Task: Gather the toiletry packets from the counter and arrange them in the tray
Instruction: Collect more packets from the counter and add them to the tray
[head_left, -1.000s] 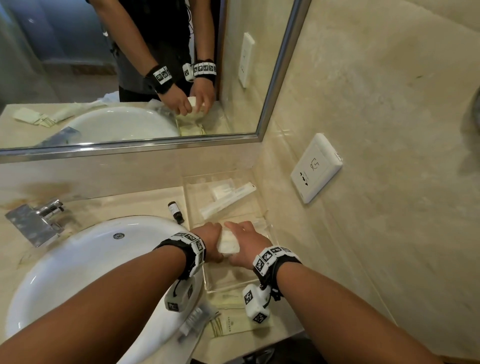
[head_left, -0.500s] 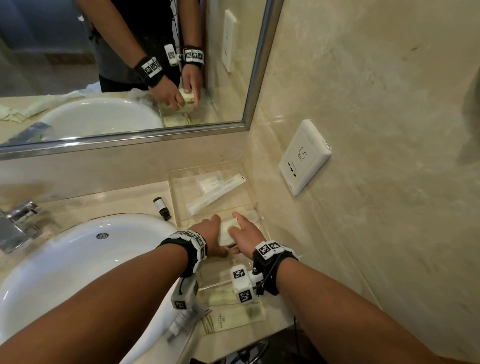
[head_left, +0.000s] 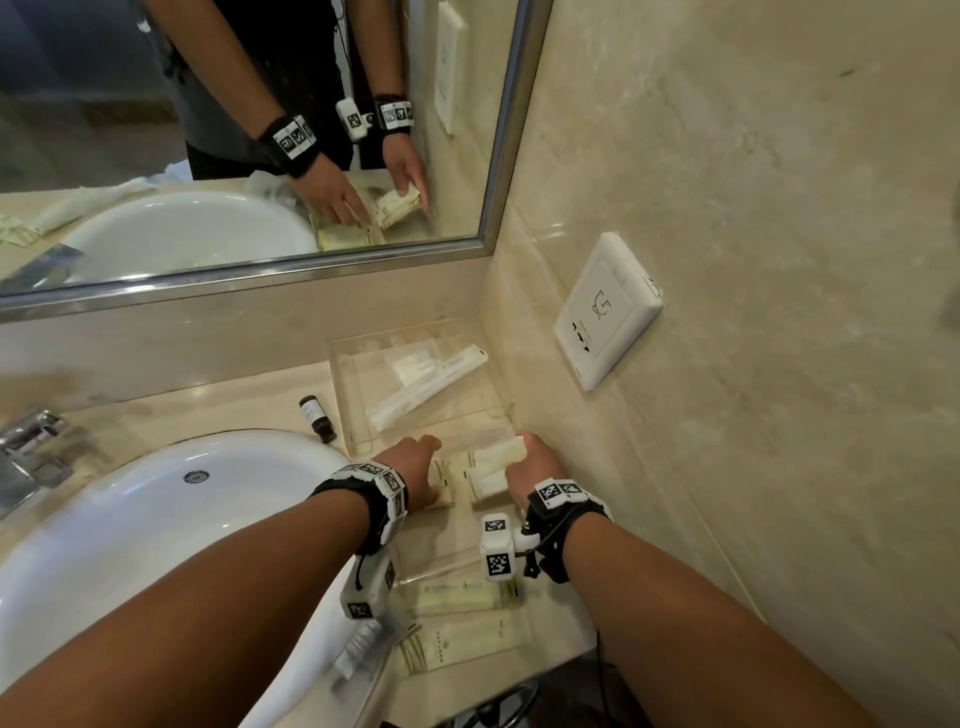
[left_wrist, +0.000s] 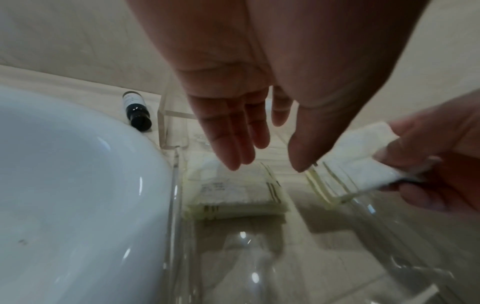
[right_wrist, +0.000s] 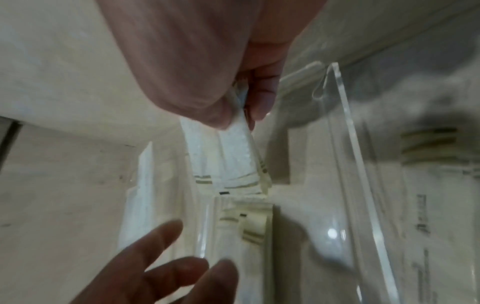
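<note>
A clear acrylic tray (head_left: 345, 395) sits on the counter against the right wall. My right hand (head_left: 530, 467) pinches a small stack of cream packets (head_left: 491, 467) (left_wrist: 358, 162) (right_wrist: 233, 152) by its far end, tilted over the tray's near half. A second stack of packets (left_wrist: 233, 195) (right_wrist: 244, 222) lies flat on the tray floor at its left side. My left hand (head_left: 413, 467) (left_wrist: 241, 131) hovers over that stack with fingers straight and holds nothing. Long white sachets (head_left: 431, 384) lie in the tray's far half. More packets (head_left: 467, 649) lie on the counter's front edge.
A small dark bottle (head_left: 318, 418) (left_wrist: 136, 111) lies on the counter left of the tray. The white basin (head_left: 156, 519) fills the left, with a tap (head_left: 31, 441) behind it. A wall socket (head_left: 605, 312) is on the right wall. A wrapped brush (head_left: 363, 649) lies by the front edge.
Both hands held one bundle of packets together over the tray. Now the bundle is split: one stack lies in the tray under my released left hand, my right hand keeps the other.
</note>
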